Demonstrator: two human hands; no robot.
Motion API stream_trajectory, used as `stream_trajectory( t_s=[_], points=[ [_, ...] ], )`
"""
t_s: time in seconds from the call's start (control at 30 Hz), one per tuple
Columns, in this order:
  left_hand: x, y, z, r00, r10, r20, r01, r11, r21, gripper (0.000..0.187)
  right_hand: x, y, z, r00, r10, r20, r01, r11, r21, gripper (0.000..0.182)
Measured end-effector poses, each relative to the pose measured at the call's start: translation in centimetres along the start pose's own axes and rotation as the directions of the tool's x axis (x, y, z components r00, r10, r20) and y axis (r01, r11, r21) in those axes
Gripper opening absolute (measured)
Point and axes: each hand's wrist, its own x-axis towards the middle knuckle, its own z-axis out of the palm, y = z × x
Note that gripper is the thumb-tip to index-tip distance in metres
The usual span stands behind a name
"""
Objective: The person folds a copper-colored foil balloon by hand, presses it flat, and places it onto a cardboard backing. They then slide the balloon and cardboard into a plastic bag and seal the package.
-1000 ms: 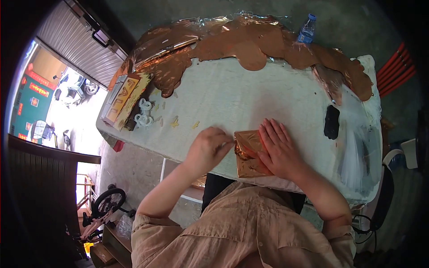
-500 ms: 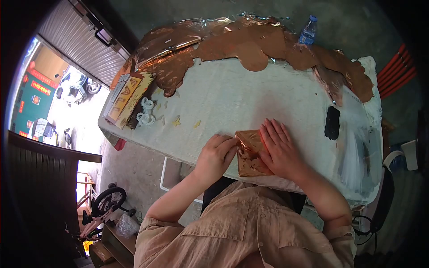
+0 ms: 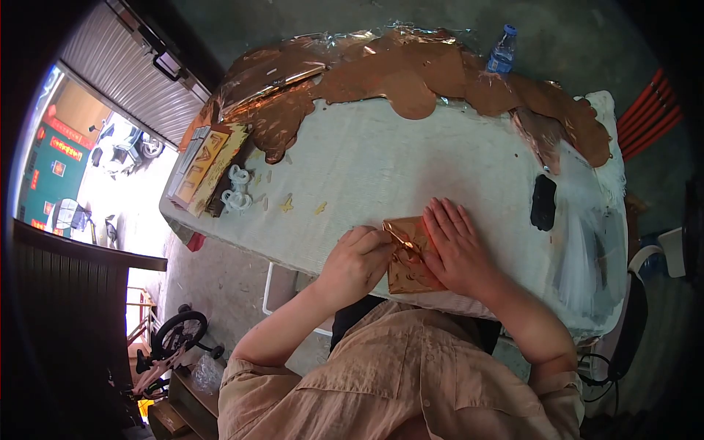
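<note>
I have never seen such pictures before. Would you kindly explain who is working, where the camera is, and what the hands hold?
There is no robot: a person works with two bare hands. Every picture comes from one camera worn on the head, looking down. The right hand lies flat on a copper-coloured foil packet; the left hand has bent fingers at its edge, perhaps pinching foil. On the white-covered table are also copper-coloured sheets, white rings and small yellow pieces. A water bottle stands at the far side.

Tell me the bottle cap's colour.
Blue cap, seen best in the head view.
</note>
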Motion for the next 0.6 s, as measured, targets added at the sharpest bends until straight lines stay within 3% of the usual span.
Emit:
stream_trajectory(
  t_s=[0.3, 0.47, 0.6],
  points=[
    [0.4, -0.5, -0.9, 0.997, 0.042, 0.065, -0.048, 0.995, 0.083, 0.029, 0.0, 0.0, -0.1, 1.000, 0.002, 0.012, -0.002, 1.000, -0.007, 0.066],
    [0.1, -0.6, -1.2, 0.986, 0.098, 0.133, -0.101, 0.995, 0.018, 0.033, 0.0, -0.1, -0.2, 1.000, 0.002, 0.018, -0.001, 1.000, -0.014, 0.066],
    [0.3, -1.5, -0.9, 0.990, 0.120, 0.067, -0.116, 0.991, -0.064, 0.032, 0.0, 0.0, -0.1, 1.000, 0.002, 0.018, -0.002, 1.000, -0.011, 0.066]
  ],
)
